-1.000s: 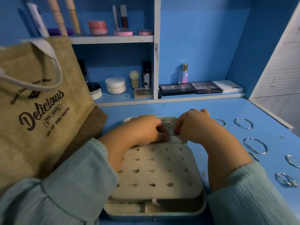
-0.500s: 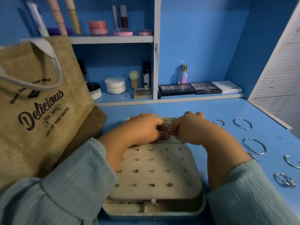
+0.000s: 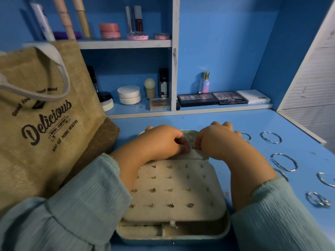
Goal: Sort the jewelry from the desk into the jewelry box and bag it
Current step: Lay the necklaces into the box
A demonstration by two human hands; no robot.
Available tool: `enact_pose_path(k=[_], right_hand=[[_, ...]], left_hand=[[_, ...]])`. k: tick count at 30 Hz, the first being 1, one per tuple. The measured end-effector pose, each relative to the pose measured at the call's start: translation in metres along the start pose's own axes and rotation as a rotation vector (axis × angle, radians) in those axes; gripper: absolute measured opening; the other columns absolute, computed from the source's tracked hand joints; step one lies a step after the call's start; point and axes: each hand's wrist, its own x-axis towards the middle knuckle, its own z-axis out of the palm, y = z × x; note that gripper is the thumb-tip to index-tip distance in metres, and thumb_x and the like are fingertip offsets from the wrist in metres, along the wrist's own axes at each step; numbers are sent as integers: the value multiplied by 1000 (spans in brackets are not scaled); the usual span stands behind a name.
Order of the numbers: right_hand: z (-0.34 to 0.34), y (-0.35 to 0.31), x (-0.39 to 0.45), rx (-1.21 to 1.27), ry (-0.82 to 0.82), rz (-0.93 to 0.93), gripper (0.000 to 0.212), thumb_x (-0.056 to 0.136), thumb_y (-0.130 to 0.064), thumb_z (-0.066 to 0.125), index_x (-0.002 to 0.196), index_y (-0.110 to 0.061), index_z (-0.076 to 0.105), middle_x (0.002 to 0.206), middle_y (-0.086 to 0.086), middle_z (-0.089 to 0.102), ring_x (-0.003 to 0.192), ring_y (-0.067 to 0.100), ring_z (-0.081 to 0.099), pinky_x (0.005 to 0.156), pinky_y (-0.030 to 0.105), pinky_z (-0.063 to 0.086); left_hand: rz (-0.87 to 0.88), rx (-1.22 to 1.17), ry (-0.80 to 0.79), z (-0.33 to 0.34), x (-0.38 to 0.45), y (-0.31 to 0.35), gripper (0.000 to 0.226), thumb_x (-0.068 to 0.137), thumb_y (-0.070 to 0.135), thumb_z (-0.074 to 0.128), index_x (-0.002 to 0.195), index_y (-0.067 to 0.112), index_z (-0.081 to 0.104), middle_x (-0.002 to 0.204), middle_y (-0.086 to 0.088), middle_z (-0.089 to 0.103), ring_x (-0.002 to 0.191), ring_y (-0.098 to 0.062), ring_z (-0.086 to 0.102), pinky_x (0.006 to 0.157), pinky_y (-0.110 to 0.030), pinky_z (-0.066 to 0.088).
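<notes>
Our left hand [image 3: 163, 140] and right hand [image 3: 215, 140] pinch something tiny at the jewelry box's [image 3: 172, 232] twelve-o'clock edge; box runs six-to-twelve, bangles [image 3: 283, 162] at three.

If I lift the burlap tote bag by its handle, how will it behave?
The burlap tote bag will probably sag and fold, since its woven cloth side already leans and creases. It looks light for its size. Its white handle droops in a loop, so it is likely soft, not stiff.
</notes>
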Motion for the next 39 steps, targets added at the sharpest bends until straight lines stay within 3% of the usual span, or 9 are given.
enact_pose_path(k=[10, 21, 25, 28, 31, 33, 36, 39], right_hand=[[1, -3, -4, 25, 3, -57, 38, 88, -7, 39, 117, -23, 58, 125, 5, 36, 122, 32, 24, 101, 42, 28], [5, -4, 1, 24, 2, -60, 34, 89, -9, 42, 117, -21, 57, 124, 4, 40, 119, 29, 28, 99, 41, 29], [4, -1, -1, 114, 40, -111, 29, 87, -5, 39, 96, -28, 55, 113, 3, 42, 115, 28, 30, 90, 37, 31], [4, 0, -3, 170, 70, -186, 33, 87, -4, 39, 83, -35, 50, 100, 0, 42, 108, 25, 34, 86, 35, 36], [0, 2, -5, 296, 110, -245, 35, 87, -5, 41, 70, -35, 51, 87, -5, 51, 81, 13, 50, 68, 28, 43], [-6, 5, -11, 318, 101, -284, 31, 89, -10, 45, 72, -35, 53, 83, -7, 55, 70, 8, 52, 67, 27, 45], [-12, 9, -25, 277, 38, -335, 18, 91, -19, 50, 85, -34, 57, 91, -5, 62, 83, 17, 60, 78, 31, 48], [-18, 14, -43, 186, -1, -369, 16, 92, -22, 52, 100, -33, 61, 100, -8, 54, 93, 13, 53, 80, 27, 41]], left_hand=[[-29, -21, -2, 0, 1, 1, 6, 85, 49, 59, 88, 45, 64, 104, 14, 61, 101, -16, 53, 95, -38, 42], [-10, 27, -42, -1, 1, 1, 17, 87, 44, 59, 103, 40, 66, 110, 13, 63, 103, -14, 53, 96, -36, 42], [16, -46, -111, -9, -4, -1, 19, 88, 38, 60, 105, 40, 67, 108, 15, 63, 99, -9, 56, 91, -30, 46], [31, -96, -119, -19, -15, -2, 20, 90, 38, 57, 108, 42, 65, 101, 21, 61, 91, 0, 55, 80, -18, 45], [31, -82, -111, -25, -30, -5, 24, 92, 37, 54, 115, 39, 61, 101, 22, 55, 91, 3, 51, 74, -8, 37], [-6, -67, -91, -29, -42, -12, 26, 93, 36, 52, 118, 38, 59, 108, 19, 56, 95, 0, 50, 75, -13, 38], [-65, -62, -52, -31, -60, -24, 26, 95, 32, 49, 119, 40, 57, 121, 17, 55, 102, -2, 50, 84, -19, 38], [-131, -21, -3, -30, -76, -31, 33, 97, 20, 44, 118, 42, 56, 122, 14, 53, 103, -7, 54, 89, -28, 47]])
